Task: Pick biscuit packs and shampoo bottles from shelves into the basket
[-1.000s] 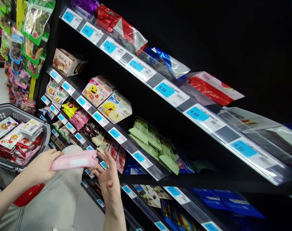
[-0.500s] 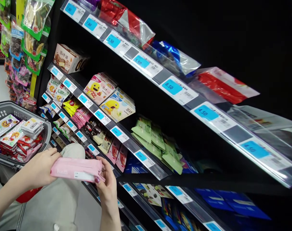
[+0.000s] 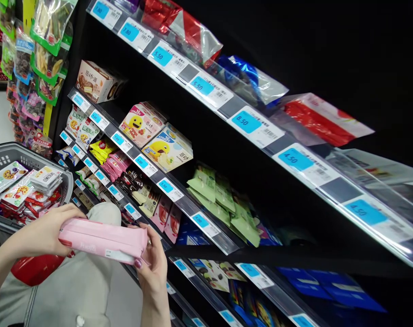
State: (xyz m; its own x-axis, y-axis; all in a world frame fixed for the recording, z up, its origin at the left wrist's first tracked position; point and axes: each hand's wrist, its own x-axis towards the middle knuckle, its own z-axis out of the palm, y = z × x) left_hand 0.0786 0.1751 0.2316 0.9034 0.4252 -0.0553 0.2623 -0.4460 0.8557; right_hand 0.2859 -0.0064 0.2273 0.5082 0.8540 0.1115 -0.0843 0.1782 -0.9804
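A long pink snack packet [image 3: 104, 237], with a white label patch on its lower edge, lies between my two hands above my knee. My left hand [image 3: 53, 229] is closed around its left end. At the other end, my right hand [image 3: 153, 254] grips the packet, thumb in front and fingers behind. Left of my knee stands a grey shopping basket [image 3: 68, 181], which holds several snack packs [image 3: 17, 190]. Similar pink packs [image 3: 168, 219] stand on the shelf just beyond my right hand.
Black shelving with price tags slants across the view, its long upper shelf edge [image 3: 247, 121] nearest on the right. Snack boxes [image 3: 141, 122] and green bags [image 3: 223, 200] fill the middle shelf. Hanging bags [image 3: 50, 50] line the far left. Something red [image 3: 36, 269] lies below my left arm.
The pink packet has turned a little, so more of its broad side shows. My left hand has shifted slightly left and down with it.
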